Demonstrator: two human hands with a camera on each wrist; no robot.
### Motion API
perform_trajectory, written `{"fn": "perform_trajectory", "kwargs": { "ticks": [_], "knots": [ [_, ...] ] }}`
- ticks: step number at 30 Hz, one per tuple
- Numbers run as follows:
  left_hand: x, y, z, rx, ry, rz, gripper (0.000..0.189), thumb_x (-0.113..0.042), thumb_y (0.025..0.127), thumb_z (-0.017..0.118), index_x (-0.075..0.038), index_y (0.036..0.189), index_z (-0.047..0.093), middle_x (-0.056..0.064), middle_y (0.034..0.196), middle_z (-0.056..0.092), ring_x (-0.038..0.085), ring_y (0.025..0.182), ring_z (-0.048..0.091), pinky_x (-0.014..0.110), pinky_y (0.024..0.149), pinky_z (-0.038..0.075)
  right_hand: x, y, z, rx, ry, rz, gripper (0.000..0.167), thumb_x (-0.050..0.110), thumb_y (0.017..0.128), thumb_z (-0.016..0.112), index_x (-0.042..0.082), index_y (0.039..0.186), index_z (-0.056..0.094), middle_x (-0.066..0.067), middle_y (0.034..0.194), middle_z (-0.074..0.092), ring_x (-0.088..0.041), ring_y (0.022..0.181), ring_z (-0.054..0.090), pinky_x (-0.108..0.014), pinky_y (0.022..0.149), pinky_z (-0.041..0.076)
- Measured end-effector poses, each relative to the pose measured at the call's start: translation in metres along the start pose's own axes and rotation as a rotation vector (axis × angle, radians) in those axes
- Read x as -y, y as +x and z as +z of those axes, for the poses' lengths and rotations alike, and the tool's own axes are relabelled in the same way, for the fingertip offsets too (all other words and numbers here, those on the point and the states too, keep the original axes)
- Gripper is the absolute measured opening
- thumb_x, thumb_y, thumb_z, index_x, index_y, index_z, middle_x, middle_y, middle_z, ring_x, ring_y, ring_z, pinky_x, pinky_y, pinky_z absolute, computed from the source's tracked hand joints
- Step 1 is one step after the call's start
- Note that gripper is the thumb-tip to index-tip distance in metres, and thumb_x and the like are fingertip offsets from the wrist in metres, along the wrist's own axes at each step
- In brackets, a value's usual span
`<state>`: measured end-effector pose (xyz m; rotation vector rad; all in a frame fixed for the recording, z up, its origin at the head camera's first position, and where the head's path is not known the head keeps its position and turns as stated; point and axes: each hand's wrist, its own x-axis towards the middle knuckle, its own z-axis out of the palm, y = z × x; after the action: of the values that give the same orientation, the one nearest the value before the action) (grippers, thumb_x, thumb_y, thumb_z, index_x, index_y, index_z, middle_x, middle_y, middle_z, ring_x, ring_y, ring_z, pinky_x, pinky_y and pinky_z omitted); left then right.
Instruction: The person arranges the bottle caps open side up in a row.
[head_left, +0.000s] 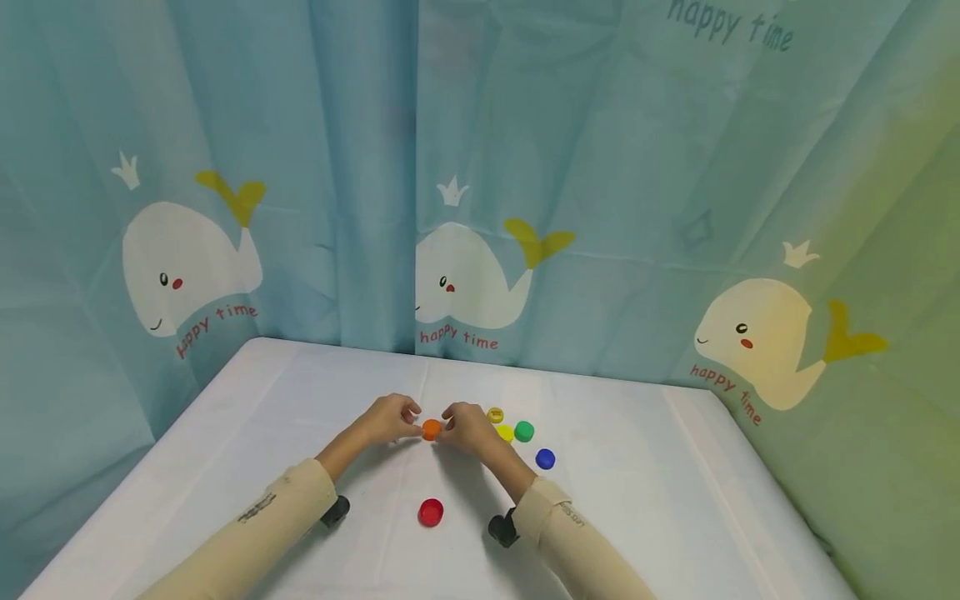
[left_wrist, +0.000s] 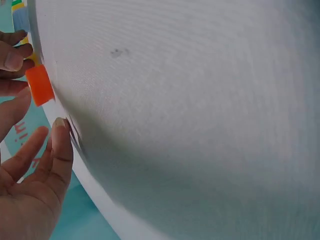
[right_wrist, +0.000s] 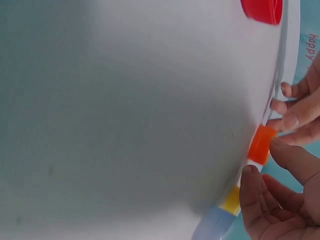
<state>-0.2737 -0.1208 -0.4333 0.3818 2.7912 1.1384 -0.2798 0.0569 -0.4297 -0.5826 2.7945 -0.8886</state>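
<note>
An orange bottle cap (head_left: pixel 431 430) rests on the white table between the two hands. My left hand (head_left: pixel 390 419) is on its left, with the thumb tip at the cap's edge and the other fingers spread away from it. On the other side, my right hand (head_left: pixel 467 427) also has its thumb at the cap, with its forefinger apart from it. Both thumbs appear to touch the orange cap (left_wrist: pixel 40 85) in the wrist views; neither hand closes around it. Nearer the person lies a red cap (head_left: pixel 431 512), hollow side up.
Right of the right hand lie a yellow cap with markings (head_left: pixel 496 414), a plain yellow cap (head_left: pixel 506 433), a green cap (head_left: pixel 524 431) and a blue cap (head_left: pixel 545 459). A blue whale-print curtain (head_left: pixel 637 208) hangs along the far edge of the white table (head_left: pixel 645 517).
</note>
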Motion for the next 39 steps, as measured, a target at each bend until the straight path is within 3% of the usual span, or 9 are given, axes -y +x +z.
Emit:
{"fn": "perform_trajectory", "kwargs": {
  "ticks": [9,23,39],
  "knots": [
    [0.000,0.002,0.004,0.041,-0.031,-0.024,0.031,-0.008,0.080,0.074,0.007,0.106,0.064,0.004,0.074,0.053,0.012,0.053,0.048,0.023,0.051,0.044,0.004,0.004,0.008,-0.006,-0.009,0.031,0.037,0.012,0.078,0.077,-0.006,0.107,0.063,-0.011,0.088,0.066,-0.017,0.073,0.058,-0.028,0.073,0.052],
    [-0.001,0.001,0.008,0.037,-0.038,-0.001,0.019,-0.006,0.080,0.073,0.003,0.096,0.067,0.003,0.068,0.051,0.011,0.050,0.047,0.022,0.048,0.042,0.002,0.007,0.011,0.003,-0.021,0.014,0.025,0.014,0.081,0.075,0.000,0.100,0.068,-0.005,0.086,0.064,-0.014,0.074,0.054,-0.025,0.074,0.050],
    [-0.002,-0.003,0.004,0.044,-0.065,0.023,0.017,-0.012,0.088,0.066,0.001,0.099,0.067,0.003,0.078,0.059,0.017,0.062,0.055,0.026,0.053,0.047,0.004,0.003,0.000,0.035,-0.068,-0.022,0.028,0.018,0.080,0.076,0.002,0.102,0.067,-0.002,0.084,0.063,-0.013,0.072,0.054,-0.020,0.067,0.048]
  ]
}}
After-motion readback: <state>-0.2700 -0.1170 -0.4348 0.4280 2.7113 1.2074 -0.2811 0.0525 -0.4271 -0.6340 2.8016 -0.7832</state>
